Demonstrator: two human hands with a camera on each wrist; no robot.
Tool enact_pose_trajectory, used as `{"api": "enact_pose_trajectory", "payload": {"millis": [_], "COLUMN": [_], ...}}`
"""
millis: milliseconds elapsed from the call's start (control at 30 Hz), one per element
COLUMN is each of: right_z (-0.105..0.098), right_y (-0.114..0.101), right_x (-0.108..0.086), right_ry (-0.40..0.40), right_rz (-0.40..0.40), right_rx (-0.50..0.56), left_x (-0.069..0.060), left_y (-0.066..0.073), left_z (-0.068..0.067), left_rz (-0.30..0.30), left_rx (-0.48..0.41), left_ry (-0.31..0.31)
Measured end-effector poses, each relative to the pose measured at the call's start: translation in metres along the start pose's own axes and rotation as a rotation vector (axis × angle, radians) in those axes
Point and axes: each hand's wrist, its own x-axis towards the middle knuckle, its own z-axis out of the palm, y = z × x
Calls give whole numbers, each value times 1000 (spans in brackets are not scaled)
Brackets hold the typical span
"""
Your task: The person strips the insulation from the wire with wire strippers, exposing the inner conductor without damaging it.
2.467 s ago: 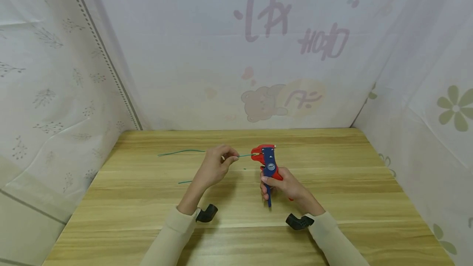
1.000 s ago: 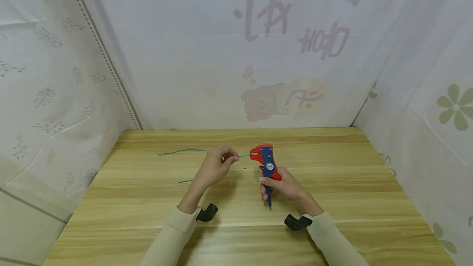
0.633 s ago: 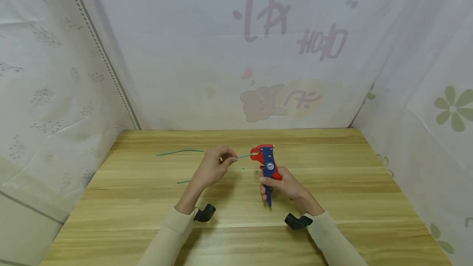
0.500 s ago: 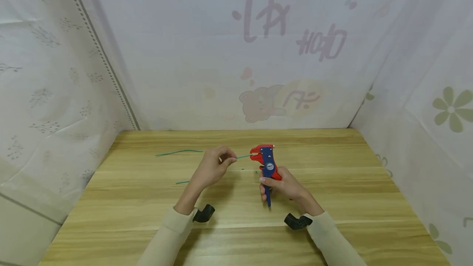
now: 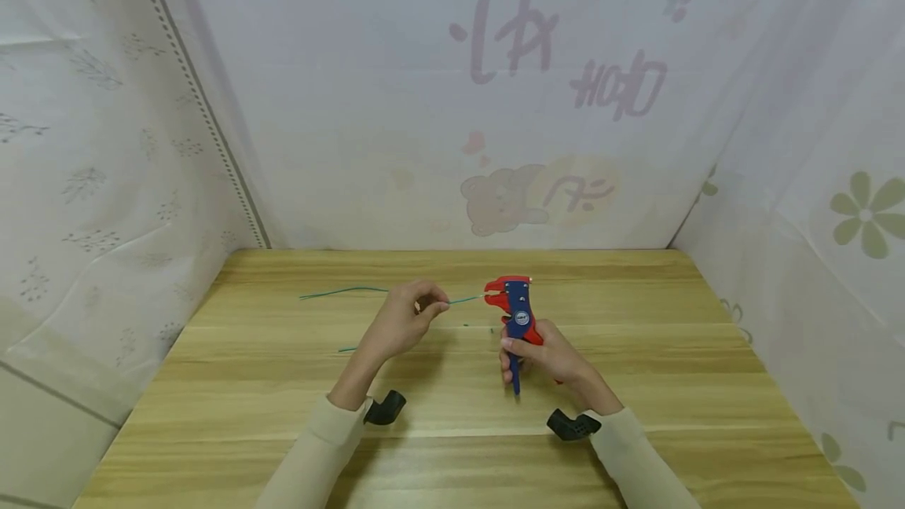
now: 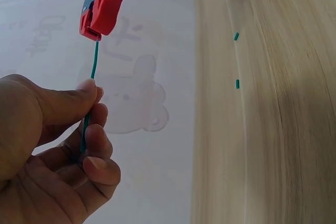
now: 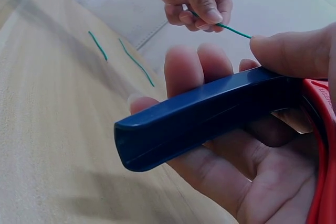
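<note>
My left hand [image 5: 404, 322] pinches a green wire [image 5: 464, 300] between thumb and index finger, its free end pointing right, at the mouth of a red and blue wire stripper [image 5: 521, 309]. My right hand [image 5: 558, 353] grips the stripper by its handles, with the blue handle [image 7: 210, 108] across the fingers in the right wrist view. In the left wrist view the wire [image 6: 95, 61] reaches up from my left hand [image 6: 58, 129] to the red jaws; whether it touches them I cannot tell. A pale tip shows at the wire's end in the head view.
Green wires lie on the wooden table [image 5: 452, 462] at the left, one further back [image 5: 339, 291] and one nearer [image 5: 347, 349], partly behind the left arm. Two short green bits [image 6: 236, 36] [image 6: 237, 84] lie on the wood below the stripper. Patterned cloth hangs around the back and sides.
The stripper has shifted slightly right and my left hand slightly left with the wire. The wire's end, earlier inside the jaws, now shows at their mouth. A second green bit has appeared on the table.
</note>
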Motion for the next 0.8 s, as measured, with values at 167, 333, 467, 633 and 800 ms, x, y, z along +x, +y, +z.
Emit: {"api": "enact_pose_trajectory", "payload": {"millis": [167, 333, 467, 633, 800], "right_z": [-2, -4, -5, -6, -8], "right_y": [-2, -3, -4, -5, -6], "right_x": [-1, -1, -1, -1, -2], "right_ry": [5, -6, -22, -14, 18], "right_rz": [-9, -19, -59, -70, -30], "right_rx": [1, 14, 21, 15, -5], "left_x": [-2, -3, -4, -5, -7], "left_y": [-2, -5, -6, -9, -12], "left_z": [-2, -3, -5, -7, -7], "left_rz": [4, -16, -17, 3, 7], "left_rx": [8, 14, 21, 22, 38], "left_ry": [-3, -3, -8, -6, -6]}}
